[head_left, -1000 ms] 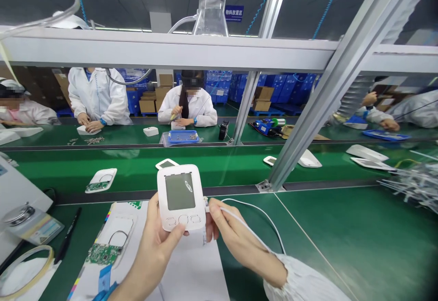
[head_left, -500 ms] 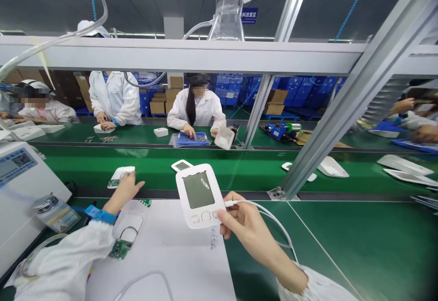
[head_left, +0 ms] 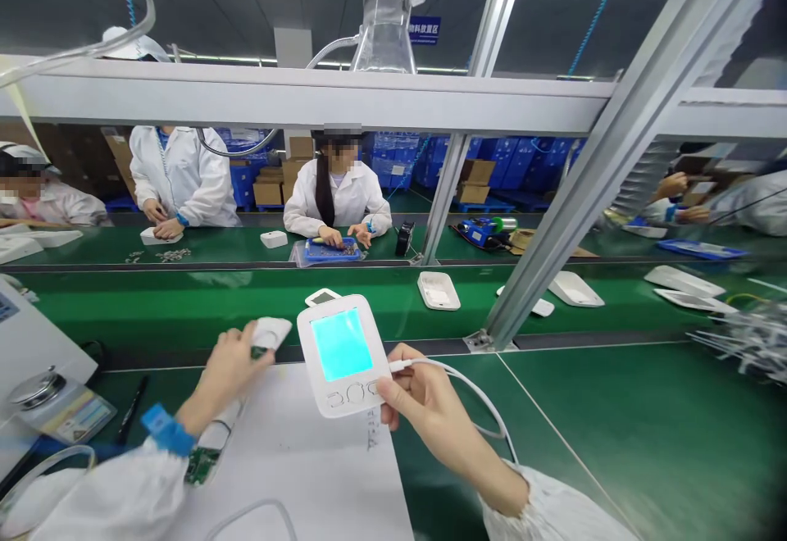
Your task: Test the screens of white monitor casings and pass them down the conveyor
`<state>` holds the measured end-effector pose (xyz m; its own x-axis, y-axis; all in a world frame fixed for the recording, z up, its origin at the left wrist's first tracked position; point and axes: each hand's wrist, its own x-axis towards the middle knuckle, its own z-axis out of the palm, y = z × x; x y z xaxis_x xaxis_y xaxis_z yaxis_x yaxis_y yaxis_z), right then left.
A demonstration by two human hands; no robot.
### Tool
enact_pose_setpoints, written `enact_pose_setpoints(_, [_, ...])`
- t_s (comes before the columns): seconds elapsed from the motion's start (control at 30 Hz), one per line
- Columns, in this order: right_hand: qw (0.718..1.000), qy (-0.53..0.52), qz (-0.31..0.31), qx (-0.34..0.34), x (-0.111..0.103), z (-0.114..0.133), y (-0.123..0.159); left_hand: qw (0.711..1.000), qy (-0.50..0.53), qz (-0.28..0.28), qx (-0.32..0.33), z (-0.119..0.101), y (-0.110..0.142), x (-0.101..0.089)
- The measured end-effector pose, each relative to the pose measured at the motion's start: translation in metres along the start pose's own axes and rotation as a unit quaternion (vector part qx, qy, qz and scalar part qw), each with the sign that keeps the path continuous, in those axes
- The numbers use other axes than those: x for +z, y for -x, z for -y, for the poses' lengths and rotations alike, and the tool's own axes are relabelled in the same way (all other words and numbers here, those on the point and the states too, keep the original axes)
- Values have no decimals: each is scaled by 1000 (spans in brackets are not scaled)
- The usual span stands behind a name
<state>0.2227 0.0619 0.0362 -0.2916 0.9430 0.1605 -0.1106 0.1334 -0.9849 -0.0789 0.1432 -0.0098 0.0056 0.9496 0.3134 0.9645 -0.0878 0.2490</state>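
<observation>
My right hand grips the lower right corner of a white display unit, its thumb by the buttons. The screen glows bright cyan. A white cable runs into the unit's right side. My left hand, slightly blurred, is closed on a white casing half at the near edge of the conveyor; a bit of green board shows under the fingers. Below the left wrist, another casing with a green circuit board lies on white paper, partly hidden by my arm.
White casing parts, such as an open shell, lie on the green conveyor. A metal post slants up at right. At left stand a dispenser bottle and a black pen-like tool. Several co-workers sit or stand opposite.
My left hand let go of the display unit, reached to the conveyor and took the casing half, moving it right. The screen turned from grey to cyan. An open shell now lies on the conveyor.
</observation>
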Motion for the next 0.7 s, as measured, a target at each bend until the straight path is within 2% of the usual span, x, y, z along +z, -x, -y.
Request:
enact_pose_setpoints(0.1, [1000,2,-5,-3,0,0,0,996,-31,47,65,-39,51,13])
enact_pose_setpoints(0.2, [1000,-3,-1,-9,1,1,1,994,-60,68,56,-56,89,23])
enact_pose_setpoints(0.27, [1000,-10,3,-13,2,1,2,994,-68,80,30,-56,98,20])
enact_pose_setpoints(0.33, [1000,-16,3,-15,3,0,3,994,-59,89,19,-55,95,8])
enact_pose_setpoints(0.4, [1000,-20,-1,-20,4,0,3,993,52,100,15,-60,88,-13])
enact_pose_setpoints(0.43, [1000,-21,-3,-24,4,0,3,980,167,107,11,-66,84,-24])
enact_pose_setpoints(0.47, [999,-22,-5,-27,5,0,3,946,300,125,12,-74,81,-35])
enact_pose_setpoints(0.53, [999,-25,-7,-33,5,0,3,847,504,166,32,-94,79,-50])
enact_pose_setpoints(0.57, [999,-28,-7,-36,5,0,2,810,554,187,39,-104,80,-54])
enact_pose_setpoints(0.6, [999,-31,-5,-37,5,-1,2,789,582,195,40,-113,82,-55])
enact_pose_setpoints(0.63, [999,-36,-1,-37,5,-1,2,784,590,191,33,-121,84,-54])
enact_pose_setpoints(0.7, [998,-47,10,-32,6,-3,1,801,579,151,-2,-131,88,-48])
